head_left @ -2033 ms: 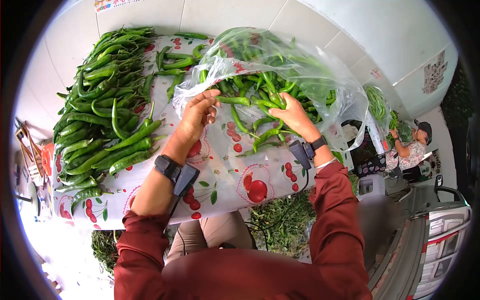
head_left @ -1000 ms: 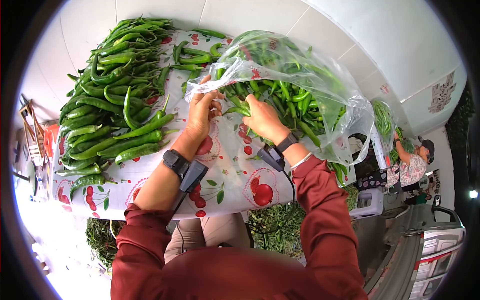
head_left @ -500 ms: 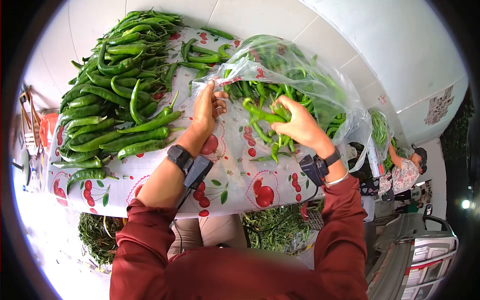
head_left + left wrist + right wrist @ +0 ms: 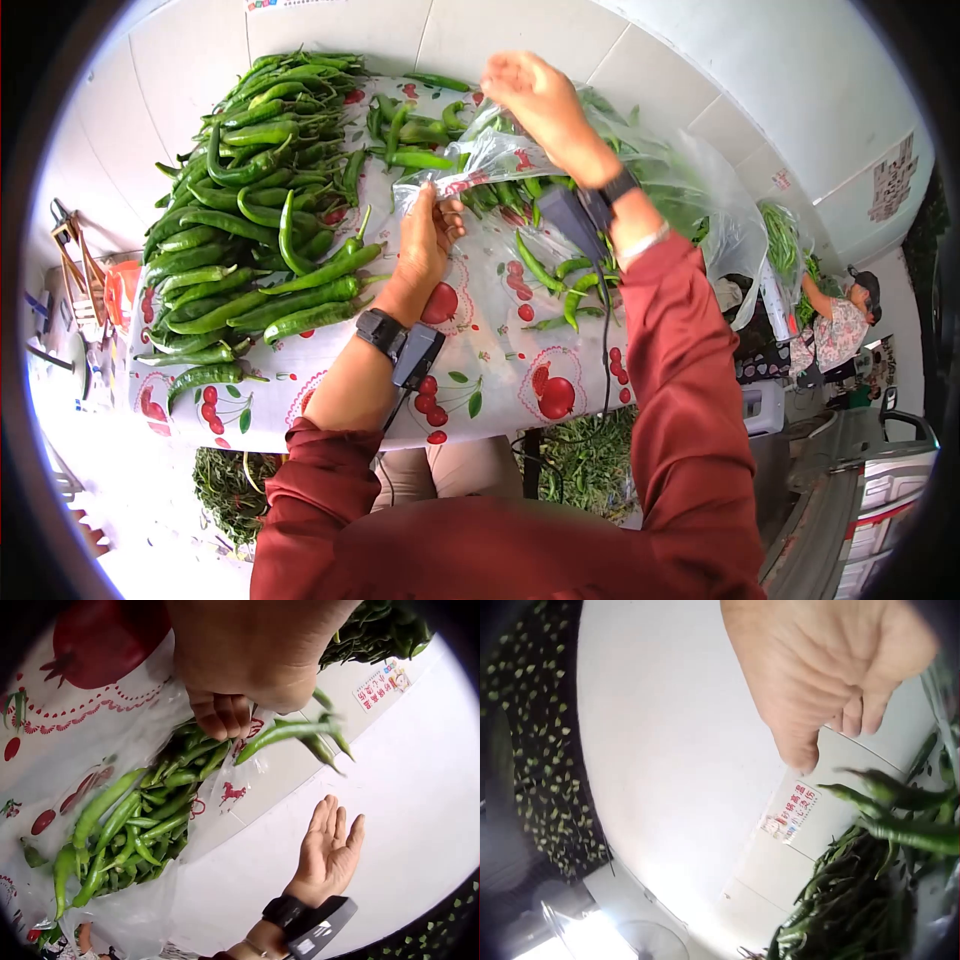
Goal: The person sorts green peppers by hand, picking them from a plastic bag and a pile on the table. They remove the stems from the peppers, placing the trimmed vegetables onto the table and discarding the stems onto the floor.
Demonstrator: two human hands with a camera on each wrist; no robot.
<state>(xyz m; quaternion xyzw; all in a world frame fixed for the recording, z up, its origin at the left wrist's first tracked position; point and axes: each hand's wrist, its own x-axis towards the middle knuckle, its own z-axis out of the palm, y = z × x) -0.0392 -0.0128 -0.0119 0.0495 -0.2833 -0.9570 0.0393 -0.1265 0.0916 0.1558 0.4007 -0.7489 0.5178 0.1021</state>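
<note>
My left hand [image 4: 428, 240] pinches the near rim of a clear plastic bag [image 4: 725, 180], its fingers curled beside the bag's mouth. Green chili peppers [image 4: 169, 825] fill the bag and spill from its opening. My right hand [image 4: 540, 105] is raised over the bag, its fingers spread with nothing in them. In the left wrist view the right hand [image 4: 326, 855] shows its bare palm. A few blurred peppers [image 4: 289, 733] are in the air between the hands, above a small group of peppers [image 4: 425, 132] behind the bag's rim.
A long heap of large green peppers [image 4: 240, 210] lies along the table's left side. The fruit-printed tablecloth [image 4: 490, 400] shows in front. Tiled wall [image 4: 340, 30] stands behind. Plant trimmings [image 4: 590, 455] lie below the table edge; another person [image 4: 840, 310] is at far right.
The right hand gathered peppers at the bag's mouth, lifted them, swung up and away to the back, and let them go. The left hand has stayed by the bag's rim.
</note>
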